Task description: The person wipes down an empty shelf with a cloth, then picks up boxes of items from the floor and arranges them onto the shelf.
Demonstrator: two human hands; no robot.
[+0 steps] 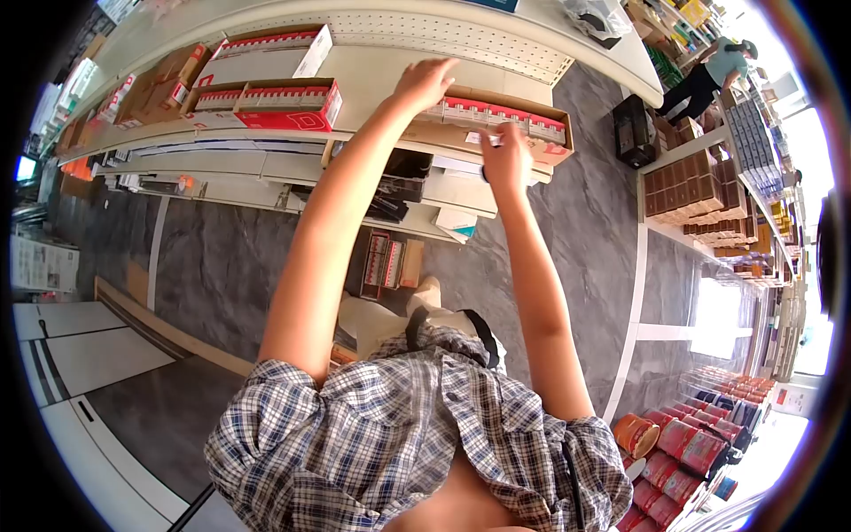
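Observation:
A long open cardboard carton (548,152) sits at the right end of the shelf, filled with a row of small red-and-white boxes (483,113). Over the carton's left end reaches my left hand (424,86), its fingers stretched out to the right and holding nothing I can see. My right hand (509,162) is at the carton's front edge, fingers curled closed close to the small boxes. Whatever its fingertips may hold is hidden. Further left on the same shelf stand a red-and-white carton (288,105) of similar boxes and a white carton (266,55) behind it.
Brown cartons (160,84) stand at the shelf's left. Lower shelves (239,168) hold dark and white items. An open box (383,264) of red-and-white packs is on the grey floor (576,239) by my feet. Red cans (687,443) stand lower right; a person (709,80) is at far right.

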